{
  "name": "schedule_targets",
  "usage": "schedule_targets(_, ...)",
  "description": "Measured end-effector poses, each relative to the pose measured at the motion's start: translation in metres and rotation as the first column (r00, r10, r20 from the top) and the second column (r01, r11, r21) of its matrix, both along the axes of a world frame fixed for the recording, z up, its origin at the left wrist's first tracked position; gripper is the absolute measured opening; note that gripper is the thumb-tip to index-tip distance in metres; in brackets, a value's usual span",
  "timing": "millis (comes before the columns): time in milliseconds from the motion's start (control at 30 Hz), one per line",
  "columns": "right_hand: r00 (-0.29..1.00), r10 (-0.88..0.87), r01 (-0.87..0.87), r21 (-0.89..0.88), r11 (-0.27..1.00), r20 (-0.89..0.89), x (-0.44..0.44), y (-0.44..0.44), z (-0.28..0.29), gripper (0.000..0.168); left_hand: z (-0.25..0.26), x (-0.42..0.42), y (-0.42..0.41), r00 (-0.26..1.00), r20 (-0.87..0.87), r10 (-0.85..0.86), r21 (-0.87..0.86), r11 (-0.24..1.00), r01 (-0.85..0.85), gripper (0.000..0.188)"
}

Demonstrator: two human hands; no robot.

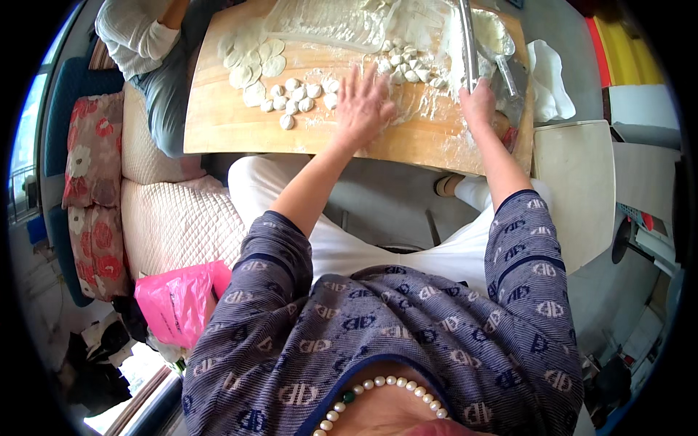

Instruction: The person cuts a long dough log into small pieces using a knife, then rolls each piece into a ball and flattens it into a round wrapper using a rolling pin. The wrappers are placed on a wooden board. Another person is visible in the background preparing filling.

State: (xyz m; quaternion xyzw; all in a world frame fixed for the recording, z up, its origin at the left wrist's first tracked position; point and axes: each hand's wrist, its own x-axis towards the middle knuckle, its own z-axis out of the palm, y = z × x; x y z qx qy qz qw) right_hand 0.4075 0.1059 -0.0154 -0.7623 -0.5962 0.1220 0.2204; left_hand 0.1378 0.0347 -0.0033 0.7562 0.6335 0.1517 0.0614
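Observation:
My left hand is spread over the floured wooden board, slightly blurred, its palm down. I cannot tell whether it touches the small dough pieces by its fingers. To its left sits a group of rounded dough pieces; beyond them, flat round dough wrappers overlap. Up and right of that hand is a pile of cut dough pieces. My right hand grips the near end of a long shiny metal tool, which points away from me. Its exact kind is unclear.
A container of flour stands right of the metal tool, a handle beside it. A floury translucent sheet covers the board's far part. Another person sits at the left. A white cloth lies beyond the right edge.

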Motion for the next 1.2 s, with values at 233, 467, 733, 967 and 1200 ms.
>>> schedule_targets(233,1.0,0.002,-0.002,0.008,1.0,-0.007,0.001,-0.004,0.002,0.034,-0.001,-0.016,0.047,0.991,-0.007,0.135,0.195,0.972,-0.131,0.05)
schedule_targets(467,1.0,0.023,-0.023,0.002,1.0,-0.007,0.001,-0.001,0.001,0.034,-0.002,0.008,0.059,0.986,0.166,-0.02,0.188,0.982,-0.012,0.031)
schedule_targets(733,1.0,0.005,-0.005,0.014,1.0,-0.019,0.002,-0.001,-0.003,0.034,-0.002,-0.004,0.012,0.932,0.309,-0.192,0.12,0.979,0.162,0.029)
schedule_targets(967,1.0,0.017,-0.017,0.008,1.0,-0.008,-0.002,0.002,-0.002,0.034,-0.009,-0.017,-0.015,0.769,0.639,0.006,-0.077,0.995,0.056,0.034)
schedule_targets(1200,1.0,0.019,-0.019,0.005,1.0,0.024,0.002,0.002,-0.004,0.034,0.013,-0.022,-0.032,0.843,0.528,0.107,-0.054,0.994,-0.092,0.038)
